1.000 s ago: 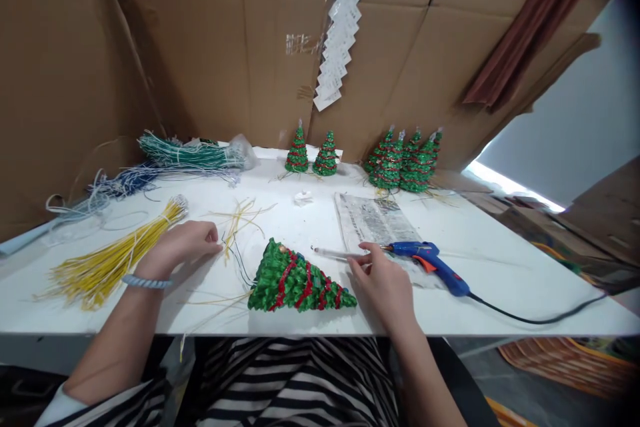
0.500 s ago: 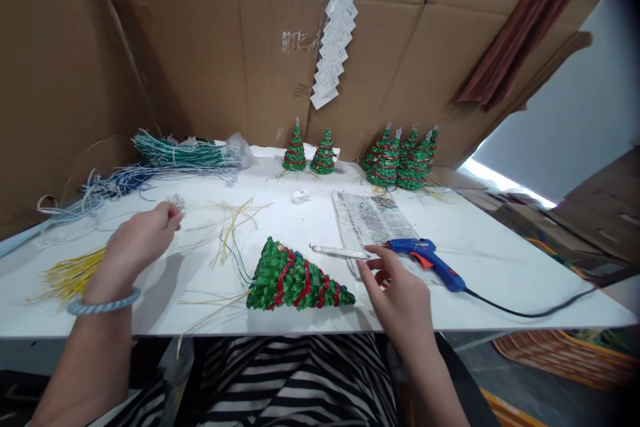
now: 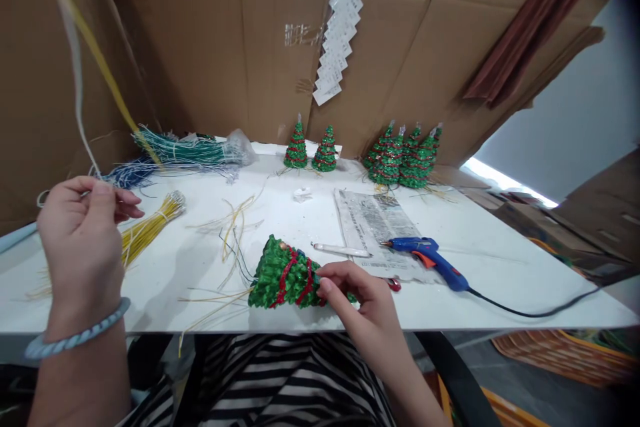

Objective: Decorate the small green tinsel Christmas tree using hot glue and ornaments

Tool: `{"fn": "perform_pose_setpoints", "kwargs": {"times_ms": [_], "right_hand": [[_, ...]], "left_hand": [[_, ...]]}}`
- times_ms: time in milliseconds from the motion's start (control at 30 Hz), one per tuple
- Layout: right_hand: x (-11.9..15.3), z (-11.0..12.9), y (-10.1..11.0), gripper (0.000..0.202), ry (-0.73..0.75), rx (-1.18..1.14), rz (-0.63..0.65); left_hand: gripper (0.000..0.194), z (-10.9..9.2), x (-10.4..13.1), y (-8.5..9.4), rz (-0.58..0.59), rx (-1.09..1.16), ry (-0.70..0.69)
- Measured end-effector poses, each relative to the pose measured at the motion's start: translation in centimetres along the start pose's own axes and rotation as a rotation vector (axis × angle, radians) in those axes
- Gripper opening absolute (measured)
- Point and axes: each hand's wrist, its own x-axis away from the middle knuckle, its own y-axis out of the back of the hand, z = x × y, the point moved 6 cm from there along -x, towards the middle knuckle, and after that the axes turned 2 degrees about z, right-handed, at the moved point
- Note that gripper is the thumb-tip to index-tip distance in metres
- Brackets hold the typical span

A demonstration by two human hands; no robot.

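Note:
My left hand (image 3: pixel 87 240) is raised at the left, its fingers closed on a thin yellow-and-white wire (image 3: pixel 107 73) that rises above it and bends over, blurred by motion. Just right of that hand lies a tied bundle of yellow wires (image 3: pixel 150 230) with clear tips. My right hand (image 3: pixel 367 300) has thumb and forefinger pinched on a small green Christmas tree (image 3: pixel 280 277) with red garlands, lying on its side at the table's front. The hand covers most of its tip. Loose wires come from the tree's base.
A blue glue gun (image 3: pixel 415 247) rests partly on a newspaper (image 3: pixel 370 213), with a white pen-like stick (image 3: pixel 343 250) beside it. Several finished trees (image 3: pixel 400 157) stand at the back. Green wire bundles (image 3: pixel 187 150) lie back left; loose yellow wires (image 3: pixel 233 227) lie mid-table.
My left hand has come away from the yellow bundle, drawing a wire upward and left. My right hand has moved left from beside the white stick onto the tree.

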Motion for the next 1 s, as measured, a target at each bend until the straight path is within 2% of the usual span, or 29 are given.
{"fn": "perform_pose_setpoints", "kwargs": {"times_ms": [100, 167, 233, 300, 400, 500, 567, 633, 700, 767, 867, 1000], "right_hand": [[-0.1, 0.1, -0.4, 0.02, -0.011, -0.024, 0.013], [0.0, 0.1, -0.6, 0.019, -0.015, -0.056, 0.018], [0.0, 0.2, -0.7, 0.018, -0.026, -0.123, 0.025], [-0.1, 0.3, -1.1, 0.022, -0.051, -0.226, 0.052], [-0.1, 0.4, -2.2, 0.038, -0.105, -0.428, 0.149], [0.5, 0.7, -3.6, 0.065, -0.168, -0.638, 0.31], [1.2, 0.9, -4.3, 0.078, -0.2, -0.755, 0.394], [1.9, 1.1, -4.5, 0.069, -0.219, -0.804, 0.421], [2.2, 1.1, -4.1, 0.037, -0.219, -0.766, 0.377], [2.3, 1.0, -3.5, 0.008, -0.189, -0.685, 0.282], [2.1, 0.8, -2.5, 0.003, -0.117, -0.616, 0.137], [1.9, 0.4, -2.0, 0.008, -0.045, -0.661, 0.056]], "left_hand": [[0.018, 0.0, -0.3, -0.3, 0.002, 0.011, -0.029], [0.015, -0.7, 0.4, -0.7, 0.068, 0.01, -0.079], [0.011, -1.3, 1.8, -1.3, 0.206, -0.002, -0.076], [0.007, -1.6, 3.7, -2.0, 0.368, -0.029, -0.009], [0.007, -2.8, 7.1, -2.7, 0.573, -0.029, -0.029], [0.014, -3.8, 10.5, -3.6, 0.805, -0.129, -0.109], [0.012, -4.6, 12.6, -4.2, 0.951, -0.2, -0.222], [0.012, -5.3, 14.2, -4.5, 1.042, -0.227, -0.344], [0.012, -5.6, 15.5, -4.7, 1.112, -0.218, -0.406], [0.011, -5.4, 16.2, -4.7, 1.148, -0.201, -0.409], [0.01, -4.7, 16.7, -4.5, 1.164, -0.16, -0.381], [0.016, -3.9, 16.7, -4.5, 1.146, -0.125, -0.355]]}}
